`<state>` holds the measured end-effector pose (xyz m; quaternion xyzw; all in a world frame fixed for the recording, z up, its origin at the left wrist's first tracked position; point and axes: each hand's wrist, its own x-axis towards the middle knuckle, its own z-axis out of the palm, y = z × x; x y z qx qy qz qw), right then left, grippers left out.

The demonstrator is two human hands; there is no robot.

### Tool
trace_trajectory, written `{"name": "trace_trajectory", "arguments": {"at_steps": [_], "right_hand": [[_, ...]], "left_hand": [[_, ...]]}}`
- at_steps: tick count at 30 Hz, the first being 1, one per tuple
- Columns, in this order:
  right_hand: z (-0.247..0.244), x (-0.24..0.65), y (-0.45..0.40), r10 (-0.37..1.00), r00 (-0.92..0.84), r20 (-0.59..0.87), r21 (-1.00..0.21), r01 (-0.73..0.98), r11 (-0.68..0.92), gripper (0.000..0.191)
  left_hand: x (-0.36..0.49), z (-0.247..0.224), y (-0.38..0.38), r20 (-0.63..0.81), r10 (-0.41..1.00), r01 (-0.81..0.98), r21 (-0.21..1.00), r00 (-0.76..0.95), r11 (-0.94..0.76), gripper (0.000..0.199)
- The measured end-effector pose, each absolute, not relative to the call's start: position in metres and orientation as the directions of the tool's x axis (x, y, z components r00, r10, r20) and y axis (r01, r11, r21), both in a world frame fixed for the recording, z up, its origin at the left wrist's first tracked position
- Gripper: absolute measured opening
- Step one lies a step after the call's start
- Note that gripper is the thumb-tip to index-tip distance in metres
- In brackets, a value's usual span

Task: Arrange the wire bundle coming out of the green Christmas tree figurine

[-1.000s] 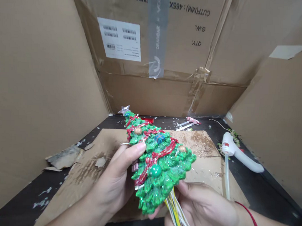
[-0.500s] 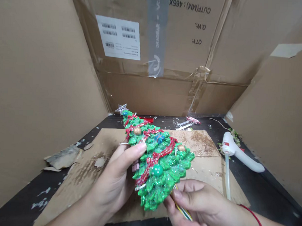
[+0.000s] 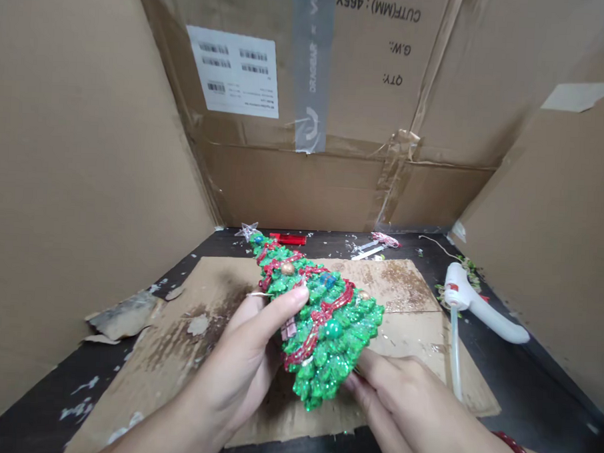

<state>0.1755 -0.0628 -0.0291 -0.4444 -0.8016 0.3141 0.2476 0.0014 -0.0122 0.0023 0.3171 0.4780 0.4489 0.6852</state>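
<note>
A glittery green Christmas tree ornament (image 3: 345, 325) is tilted across the middle, its clear star (image 3: 247, 231) pointing to the far left. Red ribbon garlands, baubles and small gift shapes cover its front. My left hand (image 3: 257, 345) grips it from the left side, thumb on the front and fingers behind. At the base, my right hand (image 3: 409, 401) is closed, its fingertips tucked under the lower right edge. A sliver of yellow from the thin wires shows there; the rest of the wires and the fingertips are hidden.
A white hot glue gun (image 3: 462, 290) with a glue stick lies at right. Beneath my hands is a stained cardboard sheet (image 3: 414, 291) on a dark table. A red object (image 3: 289, 239) and white sticks (image 3: 368, 251) lie behind. Tall cardboard walls (image 3: 343, 195) surround the area.
The ornament has shifted slightly right and its top has dipped. My right hand has turned over, knuckles up, and moved under the base; the wires that showed below are now mostly hidden.
</note>
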Motion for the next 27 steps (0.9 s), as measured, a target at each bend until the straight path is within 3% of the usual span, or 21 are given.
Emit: {"name": "trace_trajectory", "arguments": {"at_steps": [3,6,11,14,21,27], "right_hand": [[-0.035,0.178,-0.064,0.802,-0.512,0.306,-0.430,0.677,0.597,0.023],[-0.038,0.180,-0.063,0.680,-0.548,0.487,-0.116,0.731,0.673,0.020],[-0.029,0.182,-0.060,0.554,-0.619,0.557,0.167,0.736,0.656,0.021],[-0.027,0.182,-0.060,0.528,-0.629,0.571,0.183,0.724,0.665,0.021],[-0.031,0.182,-0.058,0.546,-0.577,0.608,0.096,0.736,0.670,0.021],[-0.031,0.183,-0.058,0.579,-0.556,0.596,0.028,0.735,0.677,0.026]], "left_hand": [[0.003,0.001,-0.010,-0.397,0.903,-0.314,0.847,0.164,0.430,0.055],[0.004,0.001,-0.009,-0.410,0.893,-0.318,0.835,0.186,0.449,0.054],[0.003,0.001,-0.009,-0.431,0.881,-0.321,0.821,0.195,0.472,0.052],[0.003,0.001,-0.009,-0.434,0.875,-0.338,0.808,0.213,0.483,0.048],[0.001,0.008,-0.010,-0.387,0.877,-0.406,0.780,0.285,0.476,0.044],[-0.002,0.009,-0.012,-0.331,0.882,-0.338,0.831,0.336,0.441,0.044]]}}
